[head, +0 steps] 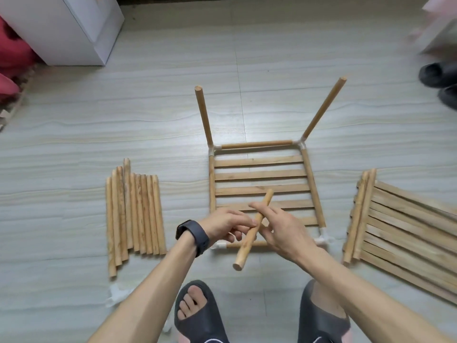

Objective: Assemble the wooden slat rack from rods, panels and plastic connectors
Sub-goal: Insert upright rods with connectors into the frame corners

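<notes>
The left hand [226, 225] and right hand [284, 231] both pinch the rod [243, 251], which slants far-right to near-left, its free end nearest the left-front connector [219, 245].

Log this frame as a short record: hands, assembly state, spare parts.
left hand: pinches the rod
right hand: holds the same rod
frame: slat panel flat on the floor, plastic connectors at its corners
uprights: two rods standing in the far corners
spares: loose rods on the left, stacked panels on the right
</notes>
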{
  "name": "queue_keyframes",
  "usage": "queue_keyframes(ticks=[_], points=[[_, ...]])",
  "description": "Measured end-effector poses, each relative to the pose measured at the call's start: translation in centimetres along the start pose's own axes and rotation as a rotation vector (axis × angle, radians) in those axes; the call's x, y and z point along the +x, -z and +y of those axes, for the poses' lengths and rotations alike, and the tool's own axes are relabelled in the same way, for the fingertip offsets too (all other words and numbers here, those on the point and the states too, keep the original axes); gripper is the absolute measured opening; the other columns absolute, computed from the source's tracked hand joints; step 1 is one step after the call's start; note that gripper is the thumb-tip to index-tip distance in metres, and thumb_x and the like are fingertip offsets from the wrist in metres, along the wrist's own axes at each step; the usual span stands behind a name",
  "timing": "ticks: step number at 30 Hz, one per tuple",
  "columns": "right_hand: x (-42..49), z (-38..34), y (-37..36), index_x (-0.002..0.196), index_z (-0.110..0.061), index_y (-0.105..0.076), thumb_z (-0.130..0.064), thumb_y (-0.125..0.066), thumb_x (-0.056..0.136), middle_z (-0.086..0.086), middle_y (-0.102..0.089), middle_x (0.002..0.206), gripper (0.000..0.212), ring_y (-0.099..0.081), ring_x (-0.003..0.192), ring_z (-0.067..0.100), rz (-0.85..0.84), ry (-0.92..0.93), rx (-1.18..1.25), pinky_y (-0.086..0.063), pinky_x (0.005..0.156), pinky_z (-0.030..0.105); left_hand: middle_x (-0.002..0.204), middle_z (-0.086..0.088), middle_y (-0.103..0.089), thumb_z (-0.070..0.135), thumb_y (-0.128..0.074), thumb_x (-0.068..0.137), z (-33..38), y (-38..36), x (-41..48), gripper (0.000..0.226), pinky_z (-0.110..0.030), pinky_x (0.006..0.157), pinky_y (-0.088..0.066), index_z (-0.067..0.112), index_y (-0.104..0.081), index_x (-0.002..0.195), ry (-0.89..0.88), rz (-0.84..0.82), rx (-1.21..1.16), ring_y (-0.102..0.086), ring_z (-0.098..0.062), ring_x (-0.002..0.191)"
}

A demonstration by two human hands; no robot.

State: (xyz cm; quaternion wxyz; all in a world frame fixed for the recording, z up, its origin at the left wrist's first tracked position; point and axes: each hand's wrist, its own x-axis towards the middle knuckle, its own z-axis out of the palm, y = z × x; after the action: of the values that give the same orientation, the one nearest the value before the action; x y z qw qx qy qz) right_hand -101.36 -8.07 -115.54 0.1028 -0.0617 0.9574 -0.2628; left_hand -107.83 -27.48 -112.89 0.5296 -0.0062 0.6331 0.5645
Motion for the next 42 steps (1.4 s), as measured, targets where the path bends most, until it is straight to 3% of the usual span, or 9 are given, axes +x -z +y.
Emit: queue_keyframes(ticks=[5,8,12,16,22,28,34,39,42], points=[[-2.8,3.1,1.5,0.129,-0.037,-0.056,-0.031,-0.055,0.101,-0.008,-0.066,0.109,0.029,-0.064,0.081,0.016,0.186,-0.194,0.087,-0.054,0.071,0.04,0.082,0.006,-0.075,0.046,-0.067,0.077,0.5,-3.2,2.0,0.026,-0.023,0.062,-0.045,0.024,-0.072,0.091,-0.042,0.118,0.172,-0.061,-0.009,0.069],[-5.3,6.2,2.7,0.125,-0.044,-0.054,-0.042,-0.047,0.105,-0.01,-0.063,0.09,0.022,-0.062,0.078,0.012,0.223,-0.348,0.207,-0.054,0.07,0.039,0.115,0.003,-0.069,0.051,-0.063,0.085,-1.2,-3.9,4.1,0.037,-0.034,0.086,-0.05,0.028,-0.064,0.114,-0.037,0.288,0.496,-0.06,-0.018,0.106],[-8.7,9.2,4.3,0.11,-0.046,-0.067,-0.05,-0.05,0.1,-0.014,-0.072,0.094,0.019,-0.068,0.081,0.002,0.382,-0.535,0.425,-0.053,0.072,0.025,0.166,-0.006,-0.007,0.07,-0.039,0.091,-4.6,-4.1,6.3,0.08,-0.05,0.12,-0.013,0.036,-0.009,0.158,0.081,0.353,1.201,-0.005,-0.033,0.152],[-11.0,10.8,5.5,0.089,-0.043,-0.071,-0.053,-0.051,0.1,-0.004,-0.071,0.074,0.024,-0.064,0.068,0.002,0.443,-0.686,0.491,-0.043,0.061,0.015,0.155,0.004,0.04,0.072,-0.019,0.095,-8.0,-3.8,7.7,0.076,-0.059,0.12,-0.002,0.042,0.021,0.152,0.201,0.267,1.282,0.02,-0.036,0.149],[-12.5,12.0,4.7,0.066,-0.019,-0.07,-0.044,-0.054,0.102,-0.007,-0.07,0.064,0.047,-0.064,0.063,0.004,0.495,-0.821,0.51,-0.043,0.063,0.025,0.146,0.008,0.05,0.067,-0.009,0.097,-9.4,-4.4,8.4,0.069,-0.056,0.121,0.0,0.042,0.038,0.14,0.255,0.301,1.299,0.027,-0.034,0.147],[-11.9,12.2,4.0,0.065,-0.023,-0.069,-0.046,-0.054,0.1,-0.016,-0.07,0.067,0.045,-0.064,0.072,-0.001,0.466,-0.761,0.436,-0.041,0.063,0.018,0.144,0.009,0.053,0.068,-0.01,0.096,-9.3,-4.2,8.6,0.069,-0.057,0.121,0.002,0.043,0.041,0.136,0.313,0.27,1.295,0.031,-0.034,0.145],[-10.9,12.1,4.2,0.079,-0.049,-0.061,-0.05,-0.05,0.099,-0.022,-0.068,0.072,0.023,-0.064,0.075,-0.004,0.401,-0.486,0.167,-0.045,0.061,0.009,0.143,0.007,0.054,0.067,-0.009,0.097,-9.5,-4.5,8.7,0.069,-0.057,0.121,0.001,0.043,0.042,0.137,0.327,0.278,1.3,0.032,-0.035,0.145],[-12.4,13.1,2.6,0.093,-0.024,-0.067,-0.032,-0.056,0.103,-0.012,-0.059,0.071,0.017,-0.058,0.064,0.002,0.44,-0.24,0.194,-0.046,0.057,0.018,0.143,0.005,0.054,0.066,-0.008,0.097,-9.5,-4.6,9.3,0.069,-0.055,0.121,-0.001,0.041,0.044,0.136,0.33,0.293,1.324,0.032,-0.037,0.144],[-12.0,13.1,1.4,0.095,-0.014,-0.068,-0.012,-0.063,0.1,-0.026,-0.053,0.083,0.007,-0.053,0.076,-0.011,0.407,-0.191,0.111,-0.039,0.068,0.005,0.142,0.002,0.056,0.065,-0.007,0.097,-9.9,-4.8,9.3,0.069,-0.053,0.121,-0.004,0.039,0.044,0.136,0.325,0.33,1.361,0.03,-0.04,0.145]])
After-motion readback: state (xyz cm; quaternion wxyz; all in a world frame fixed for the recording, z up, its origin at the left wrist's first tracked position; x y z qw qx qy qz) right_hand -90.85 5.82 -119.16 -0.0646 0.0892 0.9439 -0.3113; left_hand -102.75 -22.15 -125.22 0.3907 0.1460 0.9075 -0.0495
